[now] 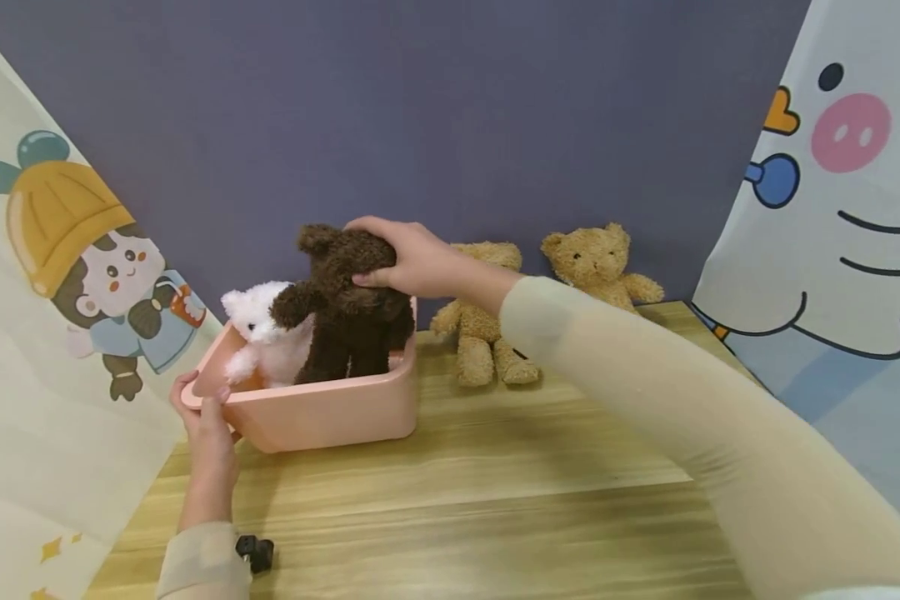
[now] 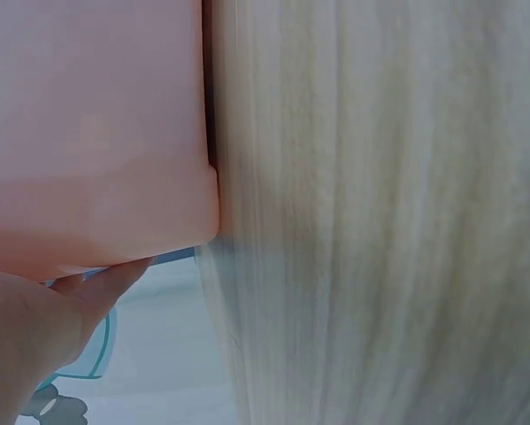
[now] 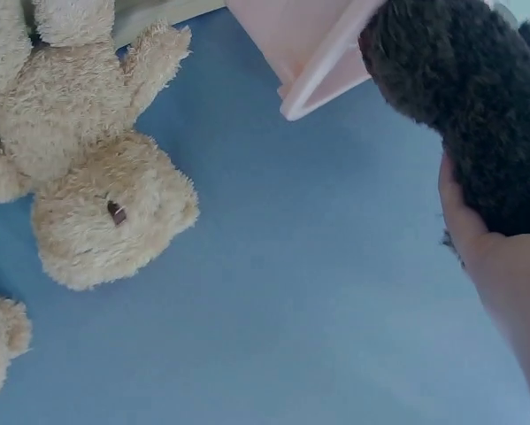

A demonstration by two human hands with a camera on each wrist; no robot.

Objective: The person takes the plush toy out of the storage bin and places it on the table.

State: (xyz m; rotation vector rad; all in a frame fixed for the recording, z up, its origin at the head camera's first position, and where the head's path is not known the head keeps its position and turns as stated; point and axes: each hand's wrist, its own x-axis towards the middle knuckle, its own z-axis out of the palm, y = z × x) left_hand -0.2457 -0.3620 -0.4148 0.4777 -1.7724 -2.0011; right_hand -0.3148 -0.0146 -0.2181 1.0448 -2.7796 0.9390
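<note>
My right hand point(image 1: 412, 260) grips a dark brown teddy bear point(image 1: 352, 292) by its head, thumb across the front. The bear is upright, its legs down inside a pink plastic bin point(image 1: 330, 417). Beside it in the bin leans a white plush toy point(image 1: 270, 329), head above the rim. My left hand point(image 1: 212, 425) holds the bin's near left corner, thumb over the rim. In the left wrist view that hand point(image 2: 34, 319) is against the bin wall point(image 2: 96, 133). The right wrist view shows the brown bear's fur point(image 3: 495, 115) in my right hand point(image 3: 499, 266).
Two tan teddy bears sit against the dark back wall point(image 1: 570, 125): one point(image 1: 476, 337) right of the bin, partly behind my right arm, another point(image 1: 592, 262) farther right. A small black object point(image 1: 255, 552) is by my left wrist. Cartoon-printed sheets flank the wooden table point(image 1: 495, 500).
</note>
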